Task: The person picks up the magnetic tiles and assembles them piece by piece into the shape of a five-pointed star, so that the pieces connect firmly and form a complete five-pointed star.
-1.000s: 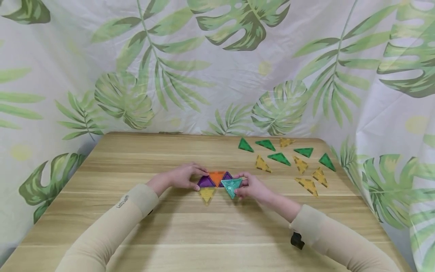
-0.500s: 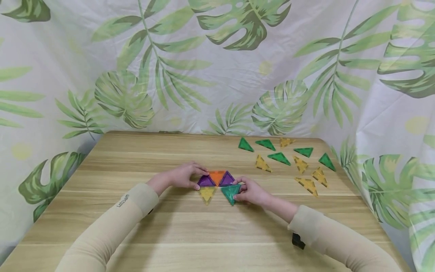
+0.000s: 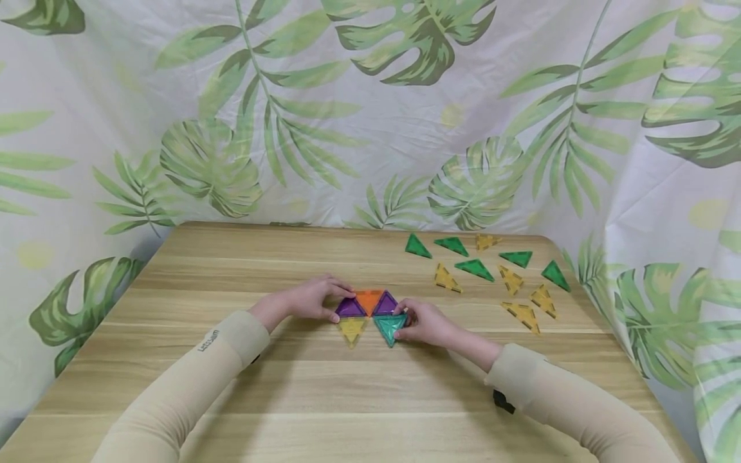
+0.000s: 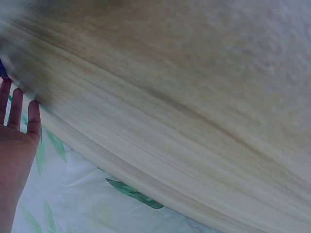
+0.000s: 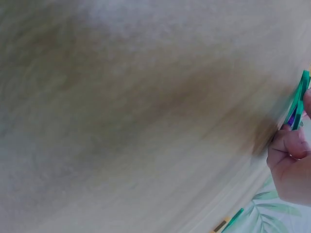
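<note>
Several triangular magnetic tiles lie joined on the table mid-view in the head view: a left purple tile (image 3: pixel 350 308), an orange tile (image 3: pixel 368 301), a right purple tile (image 3: pixel 386 304) and a yellow tile (image 3: pixel 351 330) below. My left hand (image 3: pixel 312 299) touches the left purple tile's outer edge with thumb and index finger; its other fingers look straight in the left wrist view. Between thumb and fingers, my right hand (image 3: pixel 427 323) pinches a teal triangular tile (image 3: pixel 390 328), its top edge against the right purple tile. In the right wrist view the teal tile (image 5: pixel 299 99) appears edge-on, slightly tilted.
Loose triangular tiles lie scattered at the table's back right, several green (image 3: pixel 475 269) and several amber (image 3: pixel 521 316). A leaf-patterned cloth (image 3: pixel 399 128) hangs behind the wooden table (image 3: pixel 347 399).
My right hand has lowered the teal tile from in front of the right purple tile to below it, then shifted it slightly left. My left hand has stayed in place.
</note>
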Available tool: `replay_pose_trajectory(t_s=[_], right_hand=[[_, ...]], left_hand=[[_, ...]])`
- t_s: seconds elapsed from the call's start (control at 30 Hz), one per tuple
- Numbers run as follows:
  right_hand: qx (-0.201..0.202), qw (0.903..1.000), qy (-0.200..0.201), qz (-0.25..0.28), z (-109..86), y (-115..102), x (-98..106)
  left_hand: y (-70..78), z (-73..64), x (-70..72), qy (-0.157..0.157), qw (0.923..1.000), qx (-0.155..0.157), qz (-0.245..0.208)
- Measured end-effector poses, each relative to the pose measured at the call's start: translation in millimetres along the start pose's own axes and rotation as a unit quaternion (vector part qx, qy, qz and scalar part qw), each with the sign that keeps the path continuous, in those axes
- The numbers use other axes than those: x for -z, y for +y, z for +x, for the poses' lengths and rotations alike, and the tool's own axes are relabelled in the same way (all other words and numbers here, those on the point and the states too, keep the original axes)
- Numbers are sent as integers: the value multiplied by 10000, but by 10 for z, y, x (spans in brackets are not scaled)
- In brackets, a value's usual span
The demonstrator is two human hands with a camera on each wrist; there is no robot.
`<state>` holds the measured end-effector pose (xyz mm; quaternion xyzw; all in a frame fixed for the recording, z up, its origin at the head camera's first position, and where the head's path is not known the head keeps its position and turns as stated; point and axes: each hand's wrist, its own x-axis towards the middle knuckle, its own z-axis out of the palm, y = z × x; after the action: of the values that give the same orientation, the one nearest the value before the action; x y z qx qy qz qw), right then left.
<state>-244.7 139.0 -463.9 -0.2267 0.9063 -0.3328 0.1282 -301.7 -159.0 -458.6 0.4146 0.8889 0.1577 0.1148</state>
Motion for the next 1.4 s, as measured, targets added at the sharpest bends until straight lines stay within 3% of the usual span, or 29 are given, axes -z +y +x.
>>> replay_pose_trajectory(t_s=[0.27, 0.47, 0.67, 0.93, 1.07, 1.2, 1.4], right_hand=[[-58, 9989, 105, -459, -14, -24, 9], [-95, 9985, 120, -521, -3, -10, 24], [460, 9976, 230, -461, -13, 59, 176], [1153, 9836, 433, -1317, -2, 322, 567], [1026, 9813, 483, -1554, 22, 479, 742], [867, 9725, 659, -2060, 80, 651, 868], [754, 9706, 469, -2238, 131, 832, 976]], left_hand=[[-12, 7, 6, -41, 10000, -12, 31], [-39, 6, -8, -6, 9999, -89, 82], [-44, -10, -4, -11, 9998, -114, 141], [-86, -132, 49, 73, 9997, -61, 205], [-111, -191, 77, 141, 9997, -111, 153], [-150, -235, 112, 275, 9993, -198, 129], [-274, -282, 160, 245, 9996, -6, 113]])
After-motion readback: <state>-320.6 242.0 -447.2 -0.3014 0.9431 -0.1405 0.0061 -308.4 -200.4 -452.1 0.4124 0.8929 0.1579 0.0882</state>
